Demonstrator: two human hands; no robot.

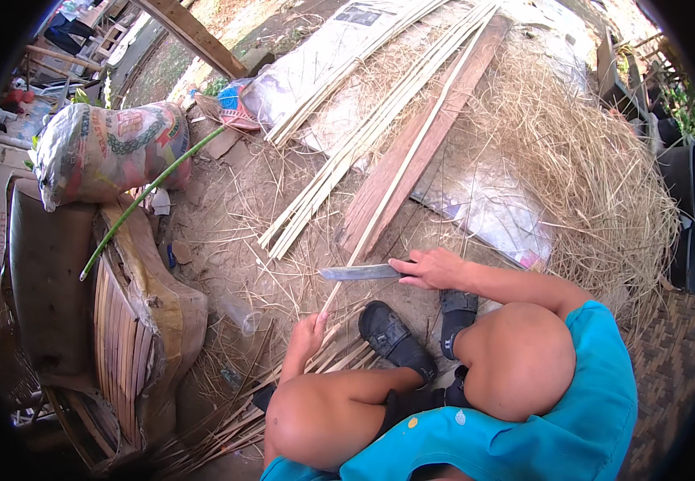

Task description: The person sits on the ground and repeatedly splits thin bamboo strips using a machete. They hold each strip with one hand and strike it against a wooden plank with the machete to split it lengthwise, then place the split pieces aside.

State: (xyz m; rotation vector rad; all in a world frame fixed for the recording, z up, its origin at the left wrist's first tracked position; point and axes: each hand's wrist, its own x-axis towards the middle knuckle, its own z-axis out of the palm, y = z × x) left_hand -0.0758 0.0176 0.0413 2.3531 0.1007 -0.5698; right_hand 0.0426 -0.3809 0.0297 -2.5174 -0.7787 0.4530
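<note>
Strip point(409, 156) of pale, smooth-looking, woody material, long and narrow, runs up from the person's left hand point(306, 338) and lies along a reddish-brown wooden plank point(461, 88). The left hand pinches the strip's near end in curled fingers. The right hand point(432, 268) is closed around the handle end of a knife point(359, 272), whose flat, dull-grey blade points left and crosses over the strip just beyond the left hand; whether its edge touches the strip cannot be told.

Beside the plank's left side lies a bundle of straight, flat-looking strips point(346, 164), with a second, similar bundle point(330, 86) farther left. To the plank's right spreads a heap of wiry, curling, straw-coloured shavings point(580, 152), tangled and springy, partly over a pale, creased sheet point(496, 216). Loose fibres litter the brown earth ground point(219, 208).

Dark strapped sandals point(395, 335) rest between the bent knees, below the blade. At the left, a plump, wrinkled woven-looking sack point(115, 152) bulges above a battered, curved piece of furniture point(183, 321) with a row of thin wooden slats point(123, 345). A slender, glossy green stem point(149, 191) slants in front of both. At the lower right, a plaited mat point(676, 365) shows a chequered brown weave.
</note>
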